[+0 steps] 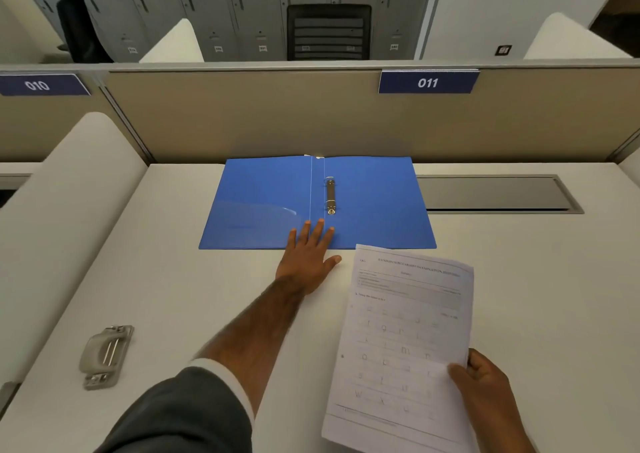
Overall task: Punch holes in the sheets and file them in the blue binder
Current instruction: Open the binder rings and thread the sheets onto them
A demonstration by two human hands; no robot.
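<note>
The blue binder (374, 206) lies open and flat at the back of the white desk (194, 300), its metal ring clip (330, 196) on the right half beside the spine. My left hand (306, 260) rests flat, fingers spread, on the binder's near edge by the spine. My right hand (481, 387) grips the lower right edge of printed sheets (401, 345), held just above the desk in front of the binder. A small hole shows at the sheets' left margin. The grey hole punch (104, 355) sits at the desk's near left, away from both hands.
A beige partition (277, 116) with the blue label 011 (428, 82) closes the back of the desk. A grey cable tray slot (495, 194) runs to the right of the binder. White side dividers flank the desk; lockers and a black chair stand beyond.
</note>
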